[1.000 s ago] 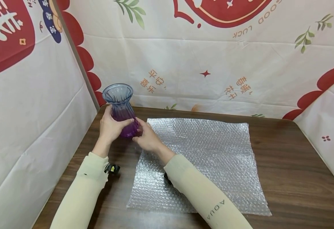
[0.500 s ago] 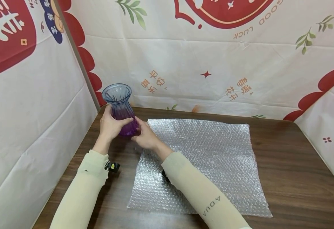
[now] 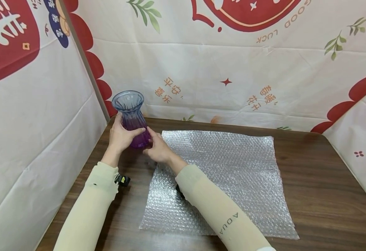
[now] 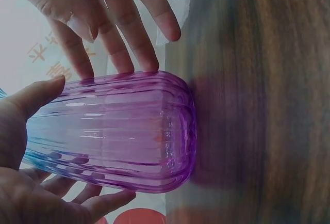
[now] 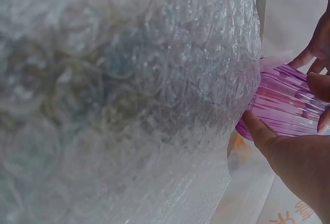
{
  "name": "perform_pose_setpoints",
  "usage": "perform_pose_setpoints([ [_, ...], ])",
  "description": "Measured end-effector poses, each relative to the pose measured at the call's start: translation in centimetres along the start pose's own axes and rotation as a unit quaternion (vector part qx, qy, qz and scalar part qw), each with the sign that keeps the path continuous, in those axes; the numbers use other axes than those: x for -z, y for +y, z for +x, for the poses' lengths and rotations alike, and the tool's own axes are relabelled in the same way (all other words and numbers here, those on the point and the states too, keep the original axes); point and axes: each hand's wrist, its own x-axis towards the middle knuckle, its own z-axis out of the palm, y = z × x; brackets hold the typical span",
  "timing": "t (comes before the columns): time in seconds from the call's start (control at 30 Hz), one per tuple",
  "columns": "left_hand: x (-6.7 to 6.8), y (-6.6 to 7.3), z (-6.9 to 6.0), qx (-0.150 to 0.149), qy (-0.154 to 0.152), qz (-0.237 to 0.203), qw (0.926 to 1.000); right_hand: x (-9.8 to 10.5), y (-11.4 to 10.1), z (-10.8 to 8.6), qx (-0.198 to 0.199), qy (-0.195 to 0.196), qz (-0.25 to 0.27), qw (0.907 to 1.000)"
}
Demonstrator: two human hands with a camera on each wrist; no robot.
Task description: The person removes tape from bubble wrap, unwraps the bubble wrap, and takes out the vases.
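A ribbed glass vase [image 3: 134,118], blue at its flared mouth and purple at its base, stands upright at the back left of the table. My left hand [image 3: 118,138] grips its body from the left, thumb in front and fingers behind. On the other side, my right hand [image 3: 161,150] touches the lower body with its fingertips. Seen from the left wrist, the right hand's fingers [image 4: 121,38] are nearly straight against the glass. Whether the base rests fully on the wood, I cannot tell.
A sheet of bubble wrap [image 3: 226,164] lies flat over the middle of the wooden table [image 3: 320,184], under my right forearm. Printed fabric walls [image 3: 201,66] stand behind and at both sides, and the left one is close to the vase.
Both hands and the vase stay almost in place, with only a very slight shift upward in the view. The right forearm has drawn a little to the left.
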Motion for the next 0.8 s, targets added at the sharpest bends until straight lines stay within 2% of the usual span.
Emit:
perform_pose_setpoints([
  [0.3,0.5,0.0,0.3,0.023,-0.046,0.016,0.9986,-0.1,0.0,0.3,0.009,-0.006,0.0,0.9999],
  [0.5,0.3,-0.1,0.8,0.033,-0.05,0.019,0.998,-0.1,0.1,0.6,0.008,-0.017,0.0,0.9998],
  [0.8,0.0,-0.3,1.6,0.024,-0.043,0.017,0.9986,-0.2,0.1,0.9,0.014,-0.034,-0.004,0.9993],
])
